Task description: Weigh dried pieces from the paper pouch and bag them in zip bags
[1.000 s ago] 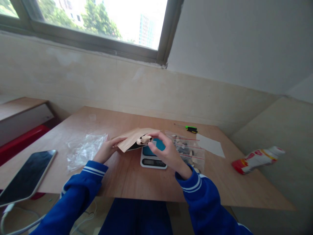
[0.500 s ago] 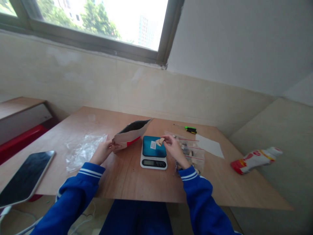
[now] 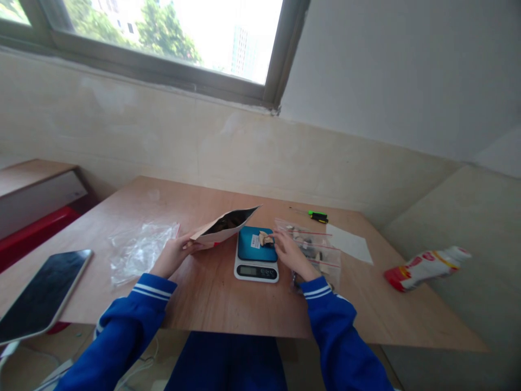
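Observation:
My left hand [image 3: 176, 254] is closed on the near left edge of a brown paper pouch [image 3: 215, 235], which is tilted with its mouth gaping and dark contents inside. A digital kitchen scale [image 3: 257, 271] with a blue top stands on the table to the right of the pouch. On its top, beside a small white label, lie thin beige dried slices [image 3: 265, 238]. My right hand [image 3: 288, 252] is at the scale's right edge, fingers apart, fingertips at the slices. Whether they touch is hard to see. Small zip bags [image 3: 325, 256] with dark and pale pieces lie partly under this hand.
Crumpled clear plastic bags [image 3: 140, 252] lie left of the pouch, with a tablet [image 3: 44, 293] at the left table edge. Behind the zip bags are screwdrivers [image 3: 318, 216] and a white paper sheet [image 3: 349, 243]. A red and white bottle [image 3: 425, 267] lies on the right.
My right hand has lowered the beige slices onto the scale's top and let go of them. My left hand has tipped the pouch so that more of its inside shows.

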A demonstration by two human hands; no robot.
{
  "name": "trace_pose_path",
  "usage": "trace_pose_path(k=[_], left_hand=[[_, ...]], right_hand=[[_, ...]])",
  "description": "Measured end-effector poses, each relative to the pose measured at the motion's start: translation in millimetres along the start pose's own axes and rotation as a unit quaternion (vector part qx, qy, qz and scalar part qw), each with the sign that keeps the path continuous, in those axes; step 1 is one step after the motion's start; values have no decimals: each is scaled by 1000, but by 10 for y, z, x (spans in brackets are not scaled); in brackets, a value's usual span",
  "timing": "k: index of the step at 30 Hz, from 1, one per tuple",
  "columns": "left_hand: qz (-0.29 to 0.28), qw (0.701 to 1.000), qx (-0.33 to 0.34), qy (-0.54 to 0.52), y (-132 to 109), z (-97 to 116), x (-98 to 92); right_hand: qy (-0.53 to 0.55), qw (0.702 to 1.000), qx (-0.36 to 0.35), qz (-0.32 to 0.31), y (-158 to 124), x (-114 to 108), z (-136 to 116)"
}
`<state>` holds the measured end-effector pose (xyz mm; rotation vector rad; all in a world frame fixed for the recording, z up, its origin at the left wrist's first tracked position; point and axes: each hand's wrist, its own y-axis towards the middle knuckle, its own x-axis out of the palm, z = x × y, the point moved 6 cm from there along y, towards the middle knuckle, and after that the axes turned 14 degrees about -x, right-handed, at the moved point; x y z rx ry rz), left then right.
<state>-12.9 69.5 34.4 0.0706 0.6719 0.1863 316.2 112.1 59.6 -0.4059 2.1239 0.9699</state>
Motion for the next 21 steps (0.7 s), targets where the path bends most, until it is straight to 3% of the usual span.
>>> trace_pose_path(k=[3, 6, 8, 11, 14, 21], left_hand=[[-2, 1000, -1, 5, -2, -7, 7], [-8, 1000, 6, 24, -2, 10, 13], [-8, 999, 11, 30, -4, 25, 9], [-16, 999, 32, 23, -18, 54, 12], [-18, 999, 43, 22, -37, 55, 24], [-21, 998, 35, 39, -84, 28, 86]], right_hand=[[2, 998, -13, 60, 104, -207, -224], [69, 988, -32, 132, 295, -461, -581], [119, 983, -63, 128, 450, -571, -854], [146, 983, -104, 31, 660, -574, -1190], [128, 982, -123, -56, 797, -472, -1361], [7, 955, -158, -252, 869, 8, -1355]])
